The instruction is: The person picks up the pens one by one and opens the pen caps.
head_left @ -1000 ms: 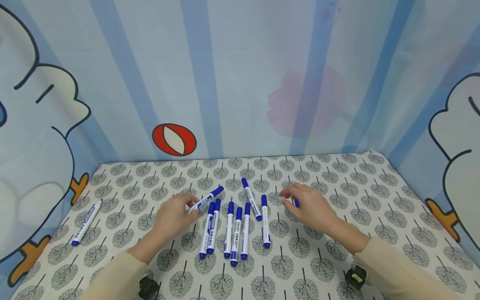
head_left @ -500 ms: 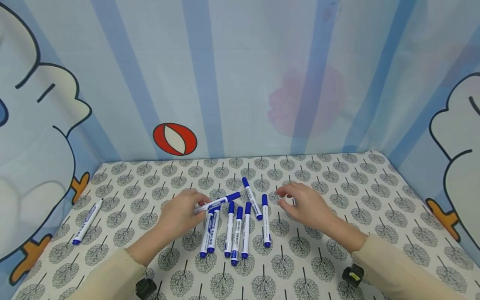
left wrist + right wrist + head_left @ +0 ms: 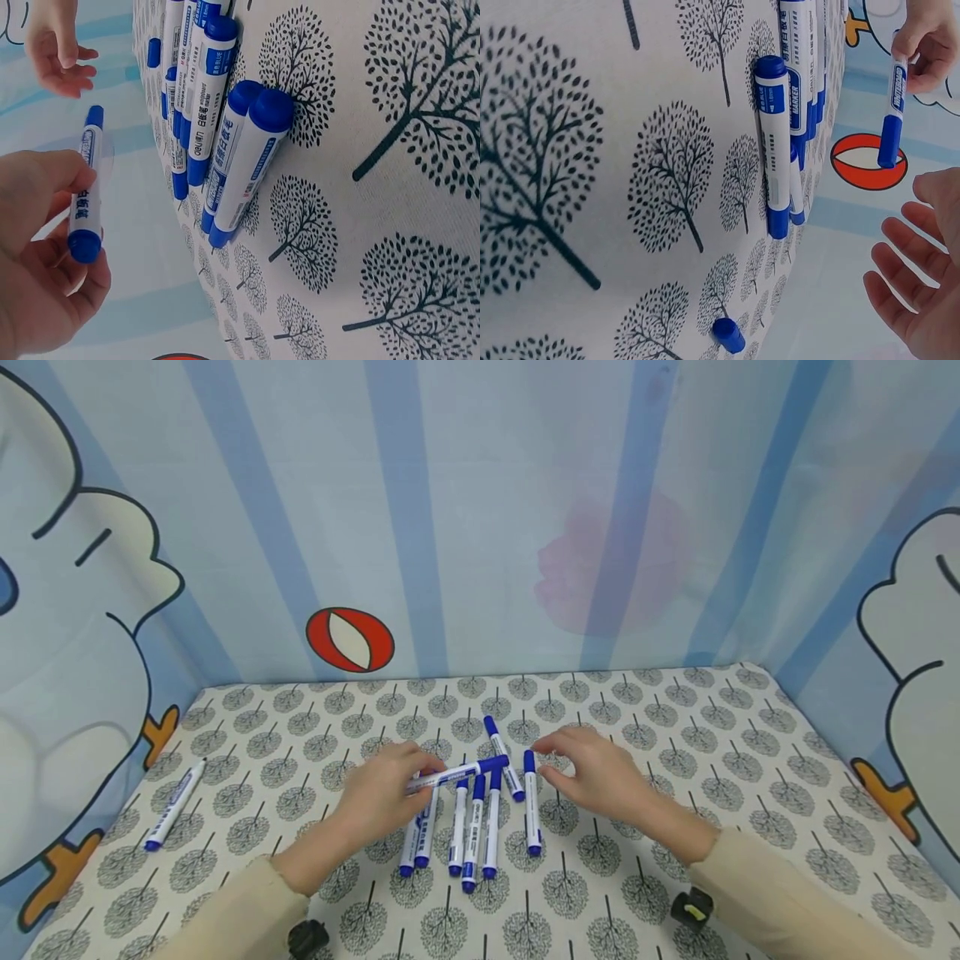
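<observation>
My left hand (image 3: 381, 792) pinches a white whiteboard marker (image 3: 459, 773) by its rear half, its blue-capped end pointing right. In the left wrist view that marker (image 3: 85, 202) is held off the cloth between thumb and fingers. My right hand (image 3: 600, 768) holds nothing; its fingers are spread and gently bent in the right wrist view, facing the cap end of the held marker (image 3: 893, 112). Below the hands lie several capped markers (image 3: 491, 827), one of them (image 3: 532, 810) closest to the right fingertips. A loose blue cap (image 3: 728, 335) rests on the cloth, hidden in the head view.
An uncapped marker (image 3: 176, 804) lies alone at the far left of the tree-patterned cloth (image 3: 262, 810). One capped marker (image 3: 498, 743) sits slanted behind the row. A printed curtain (image 3: 495, 527) closes off the back and sides.
My left hand has carried its marker rightward, over the tops of the lying markers. The right hand has moved left toward it, and the loose cap has dropped out of sight in the head view.
</observation>
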`<state>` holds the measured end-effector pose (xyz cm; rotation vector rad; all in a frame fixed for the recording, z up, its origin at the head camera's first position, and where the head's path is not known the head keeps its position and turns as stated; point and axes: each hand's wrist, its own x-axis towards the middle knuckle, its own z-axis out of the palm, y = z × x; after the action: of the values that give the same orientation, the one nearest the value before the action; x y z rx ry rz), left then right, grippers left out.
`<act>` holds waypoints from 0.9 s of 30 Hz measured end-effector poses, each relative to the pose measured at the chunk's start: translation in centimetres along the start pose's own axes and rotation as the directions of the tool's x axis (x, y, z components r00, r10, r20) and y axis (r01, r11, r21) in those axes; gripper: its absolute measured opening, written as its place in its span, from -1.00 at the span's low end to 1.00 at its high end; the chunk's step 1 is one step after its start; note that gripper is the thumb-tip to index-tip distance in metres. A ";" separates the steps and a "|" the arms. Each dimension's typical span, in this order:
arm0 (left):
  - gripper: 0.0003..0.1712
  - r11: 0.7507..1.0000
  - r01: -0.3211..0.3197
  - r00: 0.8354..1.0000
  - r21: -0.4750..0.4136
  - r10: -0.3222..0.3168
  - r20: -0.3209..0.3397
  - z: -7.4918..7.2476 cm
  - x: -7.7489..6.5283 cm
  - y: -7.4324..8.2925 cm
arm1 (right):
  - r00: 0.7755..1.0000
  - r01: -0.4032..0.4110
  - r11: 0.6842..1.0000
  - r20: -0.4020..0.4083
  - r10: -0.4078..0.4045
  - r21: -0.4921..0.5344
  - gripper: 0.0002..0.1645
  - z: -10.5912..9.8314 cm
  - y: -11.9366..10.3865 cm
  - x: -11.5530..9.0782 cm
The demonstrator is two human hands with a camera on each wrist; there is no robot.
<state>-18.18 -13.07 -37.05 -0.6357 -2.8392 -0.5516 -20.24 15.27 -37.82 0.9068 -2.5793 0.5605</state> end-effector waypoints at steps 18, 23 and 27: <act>-0.67 0.989 -0.132 0.991 -0.066 0.133 0.007 1.4 0.6 1.1 | 0.998 0.031 0.999 0.056 -0.032 0.004 -0.61 0.9 -0.9 0.2; -0.69 0.984 -0.163 0.987 -0.073 0.163 -0.014 1.9 0.9 1.4 | 0.997 0.027 0.999 0.072 -0.029 0.022 -0.60 1.1 -1.1 0.1; -0.69 0.985 -0.158 0.987 -0.069 0.158 -0.019 2.0 1.2 1.6 | 0.997 0.032 0.998 0.063 -0.035 0.046 -0.64 1.3 -1.1 0.2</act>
<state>-18.73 -10.45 -38.04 -0.8573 -2.7356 -0.6269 -19.88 13.81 -38.57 0.9969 -2.6123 0.5917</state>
